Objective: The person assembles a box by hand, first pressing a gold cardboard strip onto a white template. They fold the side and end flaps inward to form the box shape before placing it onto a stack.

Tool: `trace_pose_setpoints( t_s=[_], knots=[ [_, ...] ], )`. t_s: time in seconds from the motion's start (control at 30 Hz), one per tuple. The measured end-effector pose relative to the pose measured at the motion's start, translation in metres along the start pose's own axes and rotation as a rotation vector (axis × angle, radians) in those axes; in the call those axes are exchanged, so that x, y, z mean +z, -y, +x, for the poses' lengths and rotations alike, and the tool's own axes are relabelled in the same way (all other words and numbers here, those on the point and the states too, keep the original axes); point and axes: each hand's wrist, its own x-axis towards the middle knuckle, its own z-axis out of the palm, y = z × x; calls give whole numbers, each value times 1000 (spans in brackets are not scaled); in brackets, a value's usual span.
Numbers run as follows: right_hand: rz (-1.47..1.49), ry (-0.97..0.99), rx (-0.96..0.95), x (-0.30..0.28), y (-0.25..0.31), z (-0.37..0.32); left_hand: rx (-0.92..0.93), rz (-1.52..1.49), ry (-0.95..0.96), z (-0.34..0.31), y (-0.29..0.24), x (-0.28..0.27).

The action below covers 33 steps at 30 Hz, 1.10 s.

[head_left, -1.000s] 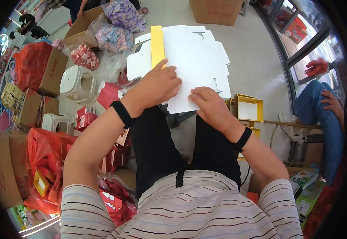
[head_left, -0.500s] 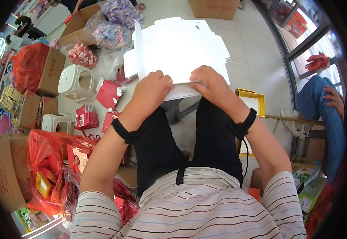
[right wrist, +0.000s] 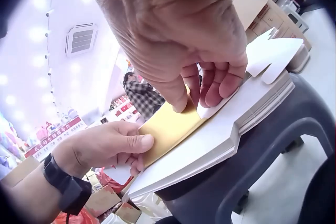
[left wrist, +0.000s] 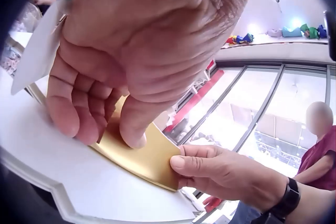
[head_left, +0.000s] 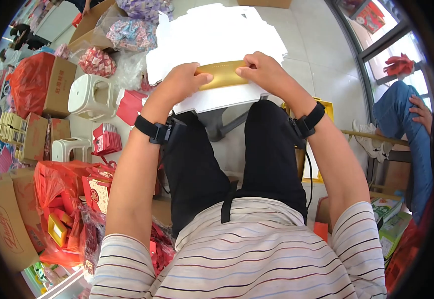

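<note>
A flat cardboard box blank, white on its inner face, has its near flap (head_left: 222, 74) turned up to show a gold outer side. My left hand (head_left: 179, 84) pinches the left end of this flap, thumb on the gold and fingers behind. At the other end my right hand (head_left: 266, 74) pinches it the same way. Beneath lies a stack of white blanks (right wrist: 184, 167), on a dark grey plastic stool (right wrist: 310, 119) in front of my knees. In the left wrist view the gold flap (left wrist: 152, 155) curves slightly between both hands.
Yellow box frames (head_left: 321, 174) stand by my right leg. White stools (head_left: 91, 97), red gift bags (head_left: 106, 139) and cartons (head_left: 60, 87) crowd the left side. A seated person's jeans-clad leg (head_left: 401, 149) is at the right, near the glass doors.
Both hands have moved from lying on the white blank to its near edge and then forward. The near flap has been folded up, and its gold side now faces me.
</note>
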Motion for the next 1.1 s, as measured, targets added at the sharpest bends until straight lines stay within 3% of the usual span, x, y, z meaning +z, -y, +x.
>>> trace_pose_setpoints(
  t_s=[0.43,0.73,0.83,1.03,1.1],
  knots=[
    [-183,-44,-25,11,-2,11,22,254,-146,-6,-11,10],
    [-183,3,-58,9,-5,15,57,234,-62,-2,-6,3],
    [-163,-26,-59,13,-8,16,122,244,-119,1,3,9],
    [-214,-40,-49,16,-10,17,56,351,-163,-6,-10,18],
    [-170,-84,-42,17,-6,14,84,409,-335,-17,-15,25]
  ],
)
